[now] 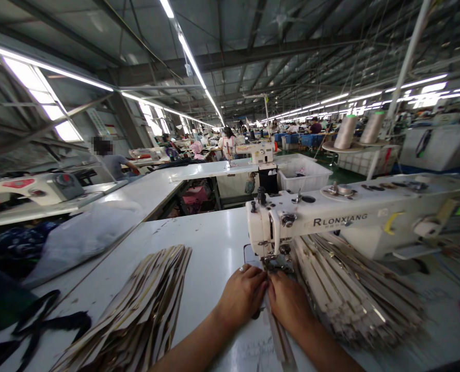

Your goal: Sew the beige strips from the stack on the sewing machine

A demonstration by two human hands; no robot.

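A beige fabric strip [279,336] runs up from the table's near edge to the needle area of a white sewing machine [318,219]. Close under the presser foot, my left hand [242,290] has its fingers curled together at the upper end of the strip, with a ring on one finger. Beside it, almost touching, my right hand [289,299] pinches the same strip from the right. The strip's end and the fingertips are partly hidden by the hands. To the left lies a stack of beige strips [148,289] with gold lines; another bundle of strips [342,284] spreads out right of the needle.
Black straps [47,320] and a white translucent bag [90,237] lie at the left. Ahead are a second sewing machine [253,151] and a white bin [305,175]. Thread cones [346,132] stand back right. A person [117,163] sits at the far left.
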